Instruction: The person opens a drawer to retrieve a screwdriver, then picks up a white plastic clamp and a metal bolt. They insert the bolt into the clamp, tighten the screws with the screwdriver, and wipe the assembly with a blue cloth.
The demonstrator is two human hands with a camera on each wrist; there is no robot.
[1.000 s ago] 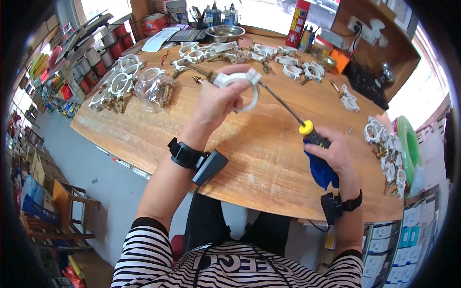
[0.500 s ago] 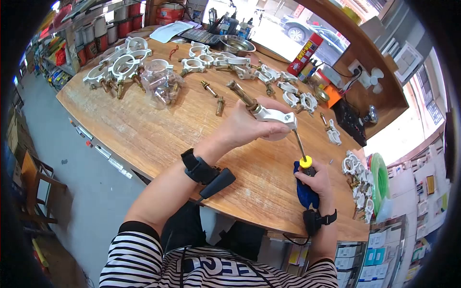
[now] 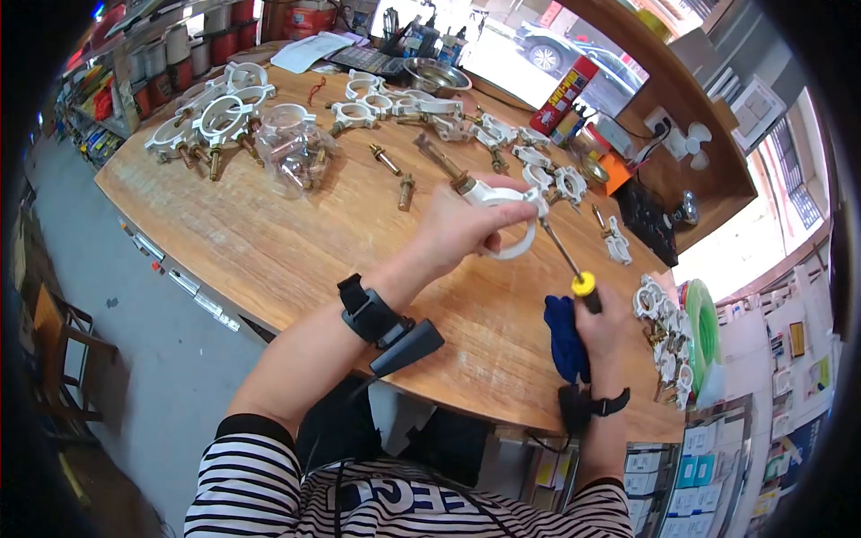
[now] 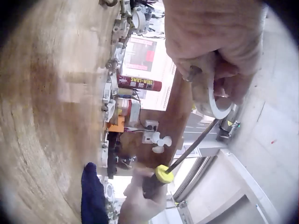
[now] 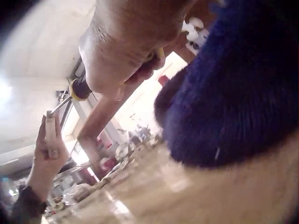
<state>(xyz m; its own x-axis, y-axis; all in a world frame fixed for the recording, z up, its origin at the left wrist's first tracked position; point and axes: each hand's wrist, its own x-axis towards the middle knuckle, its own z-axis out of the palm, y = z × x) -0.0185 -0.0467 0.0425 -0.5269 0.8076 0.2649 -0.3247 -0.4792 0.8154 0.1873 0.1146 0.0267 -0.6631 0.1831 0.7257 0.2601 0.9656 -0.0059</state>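
Observation:
My left hand point(image 3: 453, 231) holds a white pipe clamp point(image 3: 489, 194) above the table, thumb along its upper side. A brass-coloured bolt point(image 3: 439, 161) sticks out from the clamp's far-left side. In my right hand point(image 3: 608, 318) is a screwdriver point(image 3: 584, 284) with a black and yellow handle. Its shaft reaches up to the screw end of the clamp; the left wrist view shows the shaft point(image 4: 191, 147) meeting the ring point(image 4: 205, 95). A dark blue cloth point(image 3: 563, 341) hangs beside the right hand, and looms large in the right wrist view.
Two loose bolts point(image 3: 386, 159) lie beyond my left hand. More white clamps point(image 3: 224, 121) are spread at the left, along the back and at the right edge by a green coil point(image 3: 704, 327). A clear plastic bag point(image 3: 291, 157) holds hardware. A red spray can point(image 3: 565, 94) stands at the back.
The head view has swung, shifting the table in the picture. The clamp turned edge-on, then back so its ring shows again. The screwdriver has stayed in the right hand, its tip at the clamp.

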